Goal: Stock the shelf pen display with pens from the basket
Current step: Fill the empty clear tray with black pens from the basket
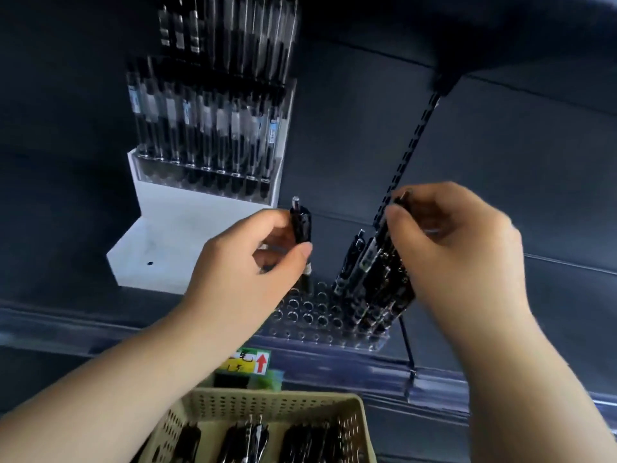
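The dark shelf (pixel 500 162) fills the view, its back wall crossed by a slotted upright strip (pixel 414 138) and its front rail running low across the frame. At upper left stands a white tiered stand (pixel 160 242), its rows already full of pens. At the bottom edge sits the beige perforated basket (pixel 267 406), with more dark pens lying in it, nearest the person. Between them, on the shelf, is the clear pen holder (pixel 300 315), a block of round holes. Its right part is filled, its left part open. The right hand (pixel 460 255) is curled over the top of the cluster of pens (pixel 377 279) that leans in the filled side. Motion blur makes it hard to say whether it pinches one pen or several. The left hand (pixel 240 272) is closed in a pinch, thumb against fingers, on a single black pen (pixel 300 225) held nearly upright, clicker end up. Its lower end appears to point down at the open holes just below. That hand is the nearer one to the empty holes, so the placement looks like a short straight drop along the pen's long axis. A yellow label (pixel 248 362) with a red arrow hangs on the rail beneath the holder.
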`<state>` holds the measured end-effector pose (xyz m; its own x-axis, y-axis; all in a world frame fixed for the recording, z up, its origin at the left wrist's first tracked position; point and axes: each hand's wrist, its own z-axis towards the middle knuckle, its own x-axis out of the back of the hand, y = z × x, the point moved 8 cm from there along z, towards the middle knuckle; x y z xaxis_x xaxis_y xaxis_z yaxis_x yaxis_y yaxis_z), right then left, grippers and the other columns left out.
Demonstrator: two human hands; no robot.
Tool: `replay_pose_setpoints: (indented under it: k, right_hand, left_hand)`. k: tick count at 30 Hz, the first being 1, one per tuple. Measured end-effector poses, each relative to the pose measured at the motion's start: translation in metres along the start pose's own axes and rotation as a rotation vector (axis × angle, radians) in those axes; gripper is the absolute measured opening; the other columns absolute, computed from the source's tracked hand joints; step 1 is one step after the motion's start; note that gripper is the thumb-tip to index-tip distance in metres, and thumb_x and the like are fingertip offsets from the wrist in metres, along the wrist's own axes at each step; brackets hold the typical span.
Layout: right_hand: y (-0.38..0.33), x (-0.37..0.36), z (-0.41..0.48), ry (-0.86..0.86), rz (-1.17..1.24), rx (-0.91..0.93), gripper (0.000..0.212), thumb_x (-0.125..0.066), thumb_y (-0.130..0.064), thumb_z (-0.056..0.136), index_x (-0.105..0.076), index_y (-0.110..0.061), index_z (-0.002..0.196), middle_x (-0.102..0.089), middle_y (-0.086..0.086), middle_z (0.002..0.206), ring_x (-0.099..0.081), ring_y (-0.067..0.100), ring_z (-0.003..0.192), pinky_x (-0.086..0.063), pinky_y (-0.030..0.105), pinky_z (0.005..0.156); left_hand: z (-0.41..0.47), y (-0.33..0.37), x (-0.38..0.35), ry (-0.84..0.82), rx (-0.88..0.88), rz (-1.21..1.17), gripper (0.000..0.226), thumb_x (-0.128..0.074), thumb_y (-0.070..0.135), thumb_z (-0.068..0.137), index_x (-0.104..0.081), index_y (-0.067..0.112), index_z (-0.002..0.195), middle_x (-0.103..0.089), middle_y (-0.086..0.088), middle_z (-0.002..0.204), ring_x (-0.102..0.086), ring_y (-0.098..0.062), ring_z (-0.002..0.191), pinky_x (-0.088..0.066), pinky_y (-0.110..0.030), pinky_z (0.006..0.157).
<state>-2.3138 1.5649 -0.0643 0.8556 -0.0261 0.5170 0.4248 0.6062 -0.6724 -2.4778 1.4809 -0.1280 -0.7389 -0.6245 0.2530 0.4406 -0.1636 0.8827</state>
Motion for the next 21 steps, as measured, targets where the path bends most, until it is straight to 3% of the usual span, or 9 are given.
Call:
replay_pose_setpoints:
  k: [3, 7, 11, 15, 21]
  right_hand:
    - [0.018, -0.005, 0.006, 0.037, 0.008, -0.047, 0.009, -0.065, -0.027, 0.08, -0.061, -0.036, 0.082, -0.063, -0.029, 0.08, -0.059, -0.009, 0.071, -0.041, 0.002, 0.061]
    - [0.033, -0.012, 0.007, 0.006, -0.032, -0.08, 0.007, -0.065, -0.03, 0.078, -0.062, -0.035, 0.081, -0.057, -0.037, 0.086, -0.057, -0.011, 0.074, -0.038, -0.001, 0.061]
    - [0.042, -0.023, 0.008, -0.057, -0.093, -0.089, 0.005, -0.066, -0.033, 0.077, -0.062, -0.034, 0.081, -0.058, -0.035, 0.085, -0.056, -0.008, 0.07, -0.04, 0.001, 0.061]
    - [0.039, -0.031, 0.005, -0.081, -0.143, -0.064, 0.005, -0.064, -0.033, 0.079, -0.06, -0.036, 0.081, -0.063, -0.021, 0.07, -0.052, -0.009, 0.059, -0.038, 0.001, 0.06]
    - [0.035, -0.033, 0.002, -0.106, -0.185, -0.045, 0.004, -0.062, -0.034, 0.077, -0.061, -0.036, 0.08, -0.061, -0.019, 0.072, -0.05, -0.006, 0.06, -0.038, 0.001, 0.061]
  left_hand:
    - [0.003, -0.018, -0.002, -0.01, 0.043, 0.002, 0.012, -0.068, 0.019, 0.077, -0.067, 0.027, 0.086, -0.071, 0.016, 0.085, -0.066, 0.003, 0.081, -0.045, -0.002, 0.07]
    - [0.005, -0.029, -0.002, 0.037, 0.116, -0.074, 0.015, -0.068, 0.015, 0.079, -0.067, 0.029, 0.084, -0.07, 0.02, 0.081, -0.064, 0.009, 0.072, -0.042, 0.001, 0.063]
    - [0.007, -0.035, -0.01, 0.04, 0.154, -0.095, 0.012, -0.067, 0.019, 0.079, -0.068, 0.03, 0.083, -0.07, 0.019, 0.08, -0.063, 0.008, 0.072, -0.043, 0.001, 0.062]
    - [0.005, -0.036, -0.013, 0.039, 0.164, -0.115, 0.01, -0.067, 0.021, 0.078, -0.068, 0.03, 0.081, -0.07, 0.018, 0.08, -0.064, 0.006, 0.074, -0.042, 0.001, 0.062]
    - [0.001, -0.04, -0.014, 0.06, 0.176, -0.139, 0.011, -0.067, 0.02, 0.077, -0.068, 0.03, 0.077, -0.071, 0.016, 0.077, -0.063, 0.007, 0.069, -0.041, 0.001, 0.059]
